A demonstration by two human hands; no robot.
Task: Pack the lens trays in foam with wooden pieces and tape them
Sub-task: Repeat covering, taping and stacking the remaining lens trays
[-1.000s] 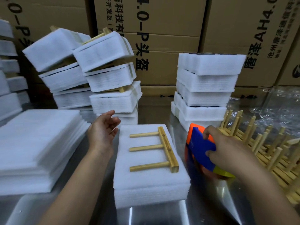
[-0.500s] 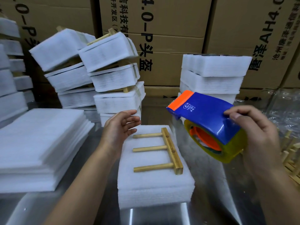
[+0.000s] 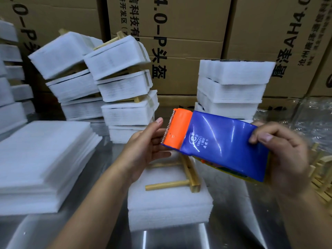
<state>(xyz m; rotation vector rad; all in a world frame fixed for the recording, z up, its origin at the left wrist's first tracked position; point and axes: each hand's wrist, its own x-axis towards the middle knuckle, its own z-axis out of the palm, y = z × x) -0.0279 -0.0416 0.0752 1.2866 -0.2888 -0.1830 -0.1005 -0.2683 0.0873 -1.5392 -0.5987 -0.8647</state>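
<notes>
**Tape dispenser held over the foam bundle**

The tape dispenser (image 3: 221,141) is held up above the table, gripped at its rear end by the right hand (image 3: 285,155). The thumb is pressed on the blue cover and the other fingers are curled round the far end. The orange, toothed cutter end is pointed to the left and tilted slightly upward. A yellowish roll can just be seen under the blue cover.

The left hand (image 3: 143,148) is brought right up to that cutter edge, palm turned toward it. Its fingers are stretched out and loose, with nothing grasped. Whether the fingertips are actually touching the teeth cannot be told.

Below both hands, the foam bundle (image 3: 168,209) is laid flat on the steel table (image 3: 233,221). The wooden piece (image 3: 190,175) is seen lying on top of it, its pegs pointed left and partly hidden by the left hand and the dispenser.

To the left, a stack of flat foam sheets (image 3: 41,164) is laid out. Behind it, finished wrapped bundles (image 3: 118,83) are piled up, some tilted. A straighter foam stack (image 3: 231,87) is seen behind the dispenser. More wooden pieces (image 3: 321,177) are heaped at the right edge. Cardboard boxes (image 3: 188,33) are stacked along the back.
</notes>
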